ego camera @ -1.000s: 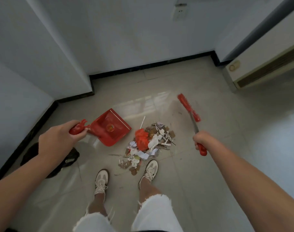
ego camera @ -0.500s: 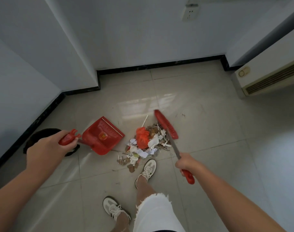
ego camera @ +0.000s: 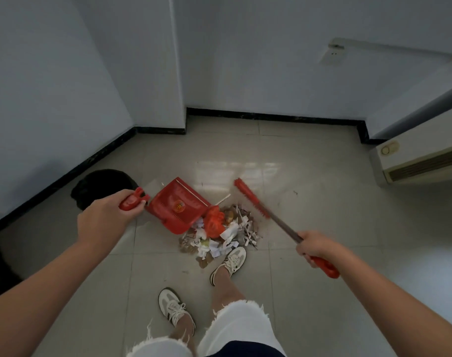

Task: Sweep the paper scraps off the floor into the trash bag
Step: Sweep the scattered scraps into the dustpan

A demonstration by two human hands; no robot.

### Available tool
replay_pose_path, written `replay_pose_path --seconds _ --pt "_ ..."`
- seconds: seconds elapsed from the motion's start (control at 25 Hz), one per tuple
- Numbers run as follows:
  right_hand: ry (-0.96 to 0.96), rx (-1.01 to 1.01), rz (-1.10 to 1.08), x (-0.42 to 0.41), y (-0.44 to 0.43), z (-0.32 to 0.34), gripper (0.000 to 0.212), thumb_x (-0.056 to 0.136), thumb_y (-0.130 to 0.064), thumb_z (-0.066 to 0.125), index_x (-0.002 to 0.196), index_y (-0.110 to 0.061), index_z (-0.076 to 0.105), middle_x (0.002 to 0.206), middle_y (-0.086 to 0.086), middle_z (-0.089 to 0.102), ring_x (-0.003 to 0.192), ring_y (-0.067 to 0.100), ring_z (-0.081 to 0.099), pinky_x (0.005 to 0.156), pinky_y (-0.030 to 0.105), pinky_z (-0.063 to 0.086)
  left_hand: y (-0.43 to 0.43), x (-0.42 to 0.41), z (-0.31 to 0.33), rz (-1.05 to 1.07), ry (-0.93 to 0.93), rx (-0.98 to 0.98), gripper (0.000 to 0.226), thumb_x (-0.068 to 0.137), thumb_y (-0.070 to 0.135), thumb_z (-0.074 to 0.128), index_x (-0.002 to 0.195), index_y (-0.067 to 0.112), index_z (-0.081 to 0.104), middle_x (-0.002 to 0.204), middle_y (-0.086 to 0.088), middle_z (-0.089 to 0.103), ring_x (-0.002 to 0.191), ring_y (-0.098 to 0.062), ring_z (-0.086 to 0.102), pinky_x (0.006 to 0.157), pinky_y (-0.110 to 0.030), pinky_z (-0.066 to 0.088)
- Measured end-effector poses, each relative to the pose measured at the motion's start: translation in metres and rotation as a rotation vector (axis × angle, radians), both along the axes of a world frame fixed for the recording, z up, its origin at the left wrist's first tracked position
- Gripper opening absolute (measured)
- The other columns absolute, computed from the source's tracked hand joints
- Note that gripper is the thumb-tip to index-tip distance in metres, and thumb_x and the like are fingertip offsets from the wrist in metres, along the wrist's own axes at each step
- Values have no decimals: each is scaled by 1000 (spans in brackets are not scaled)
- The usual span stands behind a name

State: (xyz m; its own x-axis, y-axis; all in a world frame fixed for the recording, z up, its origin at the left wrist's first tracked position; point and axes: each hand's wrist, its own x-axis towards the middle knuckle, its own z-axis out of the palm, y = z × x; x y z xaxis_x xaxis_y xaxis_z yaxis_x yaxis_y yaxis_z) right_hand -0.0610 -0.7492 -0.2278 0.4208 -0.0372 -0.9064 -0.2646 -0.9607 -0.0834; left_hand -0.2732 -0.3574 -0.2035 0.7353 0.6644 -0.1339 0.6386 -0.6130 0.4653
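Behind the left hand [ego camera: 105, 219], clamped on the dustpan [ego camera: 178, 206] handle, the black trash bag [ego camera: 101, 186] sits half hidden; the right hand [ego camera: 316, 247] grips the broom [ego camera: 250, 198] beside the paper scraps [ego camera: 219, 235].

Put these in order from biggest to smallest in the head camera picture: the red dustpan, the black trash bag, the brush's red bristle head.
1. Red dustpan and black trash bag look about alike; a hand hides part of the bag, so I won't rank them.
2. Brush's red bristle head, clearly smallest.
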Motion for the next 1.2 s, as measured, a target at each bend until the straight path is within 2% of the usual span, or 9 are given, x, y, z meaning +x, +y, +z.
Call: replay_pose_path --seconds 0.2,0.36,0.44,0.56,0.68,0.8,0.96,1.08,1.2 --pt "-179 -25 230 18 51 -22 37 78 4 38 110 -7 53 56 15 54 42 25 50 45 34 47 3 -40 16 85 6 -5 15 80 44 73 92 37 68 71 9 66 71 -21 64 60 -33 46" --pt "-198 16 244 29 114 -42 37 82 4 38 113 -13 50 60 13 53 36 18 44 43 27 43 24 -96 26 137 36 -62 21 76 39 79 86 47 62 81 28 62 66 -14 63 60 -30 47" --pt "-185 54 220 33 150 -55 34 83 1 40 114 -9 51 59 12 53 35 17 43 44 27 43 42 -133 14 183 66 -82 20 75 44 79 90 44 65 74 20 66 67 -10 65 61 -25 49" --pt "-121 51 249 22 200 -79 25 86 -2 48 110 3 54 61 10 52 38 18 44 42 25 43 70 -195 -28 298 132 -133 42 71 67 68 104 42 66 86 18 71 80 -9 69 79 -29 56" --pt "-33 44 353 -17 221 -100 26 87 -5 51 110 5 56 64 12 58 42 21 51 49 30 50 80 -224 -42 261 206 -215 48 71 70 65 113 47 62 98 23 70 93 -6 68 88 -38 54" --pt "-58 20 655 -50 213 -96 33 87 -6 48 118 0 57 80 11 62 56 23 56 55 29 50 61 -213 -22 260 200 -70 37 70 71 60 99 48 65 84 15 72 80 -13 69 72 -42 57" --pt "-123 -102 999 -48 177 -66 35 87 -2 46 120 -8 55 100 11 62 85 27 63 67 31 48 48 -216 -6 248 218 55 29 68 47 81 94 36 74 73 2 72 70 -26 70 61 -38 52" --pt "-184 -187 1227 -47 160 -50 37 90 -9 44 126 -13 54 116 9 63 103 26 63 81 32 50 54 -228 -7 175 195 93 25 68 33 86 91 32 75 67 4 69 63 -23 67 56 -32 47" --pt "-165 -204 1303 -46 158 -28 44 91 -8 41 133 -18 51 114 7 62 88 22 63 64 25 51 60 -234 -10 57 195 75 20 71 36 83 88 35 73 63 9 66 58 -17 62 52 -31 48"
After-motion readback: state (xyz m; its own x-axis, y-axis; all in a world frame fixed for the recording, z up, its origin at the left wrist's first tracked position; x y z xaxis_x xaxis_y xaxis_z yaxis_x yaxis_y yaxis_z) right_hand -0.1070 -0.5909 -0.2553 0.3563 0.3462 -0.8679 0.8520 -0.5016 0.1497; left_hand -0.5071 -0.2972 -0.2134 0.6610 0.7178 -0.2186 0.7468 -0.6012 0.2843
